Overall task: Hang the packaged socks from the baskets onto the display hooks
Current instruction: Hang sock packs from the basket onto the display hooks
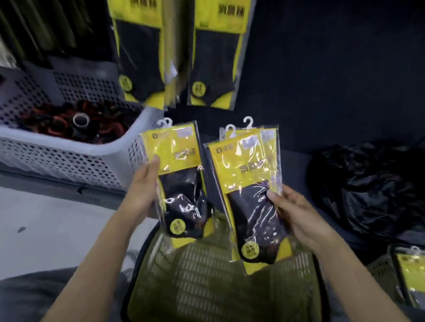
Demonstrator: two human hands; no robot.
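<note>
Glossy yellow-carded sock pack point(180, 167) gripped by left hand point(144, 188), fanned sock stack point(246, 174) pinched by right hand point(299, 215)

Left sock pack point(175, 172) and right sock pack point(249, 183): yellow card, dark navy socks, clear glossy wrap, white hooks point(248, 122). Hanging packs point(138, 49): same yellow, black barcode stripes. Perforated basket point(60, 157): white, dot-hole grid; red-black contents point(59, 123). Slotted basket point(199, 283): olive-yellow, black rim. Bag point(378, 185): glossy black.

Baskets point(60, 157) point(212, 282) point(379, 268) three; hanging sock packs point(138, 54) point(216, 58) two; black bag point(378, 190) one.
</note>
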